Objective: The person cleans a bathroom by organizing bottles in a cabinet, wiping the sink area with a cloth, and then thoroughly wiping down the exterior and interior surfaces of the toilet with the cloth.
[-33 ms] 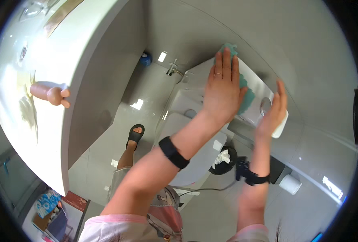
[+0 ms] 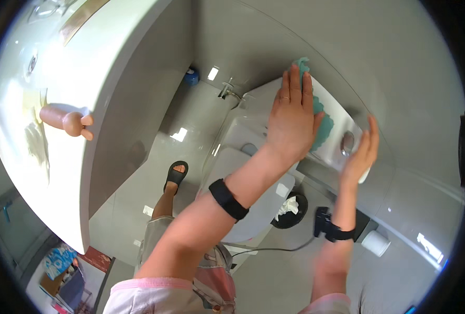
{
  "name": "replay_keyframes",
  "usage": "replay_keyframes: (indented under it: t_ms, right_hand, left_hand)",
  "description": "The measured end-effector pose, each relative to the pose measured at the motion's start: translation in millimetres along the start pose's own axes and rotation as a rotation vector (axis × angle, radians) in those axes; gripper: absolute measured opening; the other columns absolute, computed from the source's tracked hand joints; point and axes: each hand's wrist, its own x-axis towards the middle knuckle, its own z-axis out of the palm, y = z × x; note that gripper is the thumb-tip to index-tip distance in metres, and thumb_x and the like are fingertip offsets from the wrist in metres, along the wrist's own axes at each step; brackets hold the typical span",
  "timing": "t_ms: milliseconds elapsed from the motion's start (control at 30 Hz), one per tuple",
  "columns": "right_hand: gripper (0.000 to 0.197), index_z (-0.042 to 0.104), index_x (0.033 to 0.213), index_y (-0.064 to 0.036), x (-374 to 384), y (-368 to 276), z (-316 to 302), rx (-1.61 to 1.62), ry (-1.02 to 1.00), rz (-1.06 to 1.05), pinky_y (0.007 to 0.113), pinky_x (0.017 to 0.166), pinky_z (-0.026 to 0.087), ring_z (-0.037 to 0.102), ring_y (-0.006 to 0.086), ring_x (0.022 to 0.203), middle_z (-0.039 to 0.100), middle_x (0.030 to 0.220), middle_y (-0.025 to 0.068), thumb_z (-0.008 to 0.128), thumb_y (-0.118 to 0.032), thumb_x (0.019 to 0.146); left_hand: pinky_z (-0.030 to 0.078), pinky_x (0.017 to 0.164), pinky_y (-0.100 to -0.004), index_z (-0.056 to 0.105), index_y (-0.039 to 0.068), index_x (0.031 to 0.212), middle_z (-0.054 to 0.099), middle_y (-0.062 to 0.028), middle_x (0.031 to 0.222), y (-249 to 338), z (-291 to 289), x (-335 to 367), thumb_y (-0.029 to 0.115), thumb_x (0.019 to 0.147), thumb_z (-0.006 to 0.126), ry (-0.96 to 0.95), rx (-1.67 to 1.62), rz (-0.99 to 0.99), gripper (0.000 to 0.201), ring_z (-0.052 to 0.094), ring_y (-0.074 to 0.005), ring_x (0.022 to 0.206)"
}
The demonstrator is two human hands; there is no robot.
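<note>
My left hand [image 2: 291,123] lies flat, fingers stretched out, on a green cloth [image 2: 323,131]. The cloth is spread over the white toilet tank lid [image 2: 329,107] and sticks out beyond my fingertips and beside my thumb. Part of it is hidden under the palm. My right hand [image 2: 360,159] is open and empty, at the right end of the lid near the oval metal flush button [image 2: 347,143]; I cannot tell whether it touches the lid. Below my left forearm is the closed toilet seat lid [image 2: 253,186], partly covered by the arm.
A black bin [image 2: 291,212] with white tissue stands beside the toilet. A toilet paper roll [image 2: 376,243] is at the right. A metal valve [image 2: 226,90] sits on the wall left of the tank. The white counter [image 2: 67,172] at left bears a pinkish-brown rabbit-eared object [image 2: 67,120].
My right hand has shifted slightly to the right and toward me. The left hand remains flat on the cloth, and the whole view has shifted a little.
</note>
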Motion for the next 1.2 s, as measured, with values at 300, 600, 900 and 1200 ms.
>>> replay_keyframes:
  t_ms: [300,600,900,1200]
  right_hand:
    - [0.059,0.018,0.133,-0.0025,24,61,-27,-0.647,-0.013,0.024,0.04,0.103,0.012,0.03,0.0297,0.122,0.022,0.139,0.0134,0.028,-0.041,0.089]
    - [0.057,0.02,0.134,-0.0118,24,64,-33,-0.334,0.02,0.137,0.036,0.103,0.017,0.011,0.0206,0.13,0.015,0.141,0.0064,0.033,-0.044,0.089]
    - [0.051,0.024,0.132,-0.0071,20,60,-26,-0.371,-0.02,0.079,0.037,0.105,0.012,0.015,0.0224,0.13,0.021,0.138,0.0105,0.027,-0.039,0.092]
    - [0.053,0.021,0.133,-0.0073,23,54,-49,-0.427,-0.014,0.077,0.039,0.104,0.014,0.017,0.0216,0.129,0.02,0.139,0.0112,0.029,-0.039,0.091]
  left_hand:
    - [0.028,0.098,-0.0315,0.03,0.004,0.13,0.032,-0.0138,0.132,-83,64,-7,0.031,0.09,0.035,-0.199,-0.973,-0.446,0.048,0.033,-0.0241,0.121]
    - [0.032,0.093,-0.0256,0.035,0.007,0.127,0.041,-0.0053,0.12,-178,171,-60,0.029,0.089,0.037,-0.108,-1.693,-0.876,0.044,0.041,-0.0177,0.108]
    - [0.031,0.095,-0.0316,0.037,0.002,0.123,0.041,-0.0131,0.123,-237,230,-131,0.025,0.086,0.04,-0.371,-0.537,-0.65,0.044,0.039,-0.0263,0.112]
    - [0.033,0.094,-0.0365,0.03,-0.003,0.125,0.038,-0.0231,0.125,-220,243,-195,0.024,0.085,0.039,-0.459,-0.606,-0.957,0.049,0.039,-0.0349,0.114]
